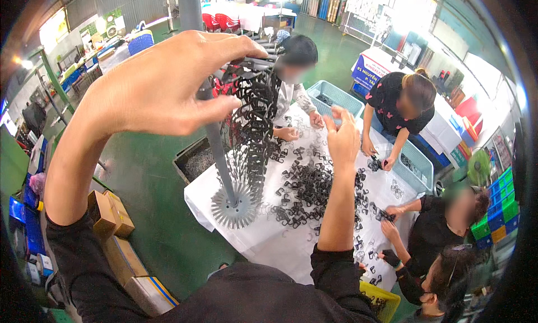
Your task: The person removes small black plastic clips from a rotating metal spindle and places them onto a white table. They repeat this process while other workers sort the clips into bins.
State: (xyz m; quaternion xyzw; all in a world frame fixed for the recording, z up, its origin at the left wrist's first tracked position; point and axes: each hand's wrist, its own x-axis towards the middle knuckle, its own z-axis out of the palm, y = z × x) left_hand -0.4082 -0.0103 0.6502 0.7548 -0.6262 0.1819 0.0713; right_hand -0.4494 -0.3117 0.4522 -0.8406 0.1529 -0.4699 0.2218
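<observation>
My left hand (168, 82) is raised at the upper left, thumb and fingers apart. Its fingertips reach the pronged top of a metal rack, and the thumb lies beside the black clip-like parts (259, 127) hanging there in long columns. The rack's grey pole (219, 149) runs down to a slotted round disc (233, 204). My right hand (342, 138) is held up over the table, fingers loosely bent, with nothing visible in it. Below it spreads a heap of loose black clip-like parts (311, 183) on the white-covered table (269, 250).
Several co-workers sit or stand around the table, hands among the parts. Light blue baskets (416, 169) stand along its far right side, a yellow basket (381, 300) at the near right. A dark bin (193, 157) is left of the table; cardboard boxes (117, 213) are on the green floor.
</observation>
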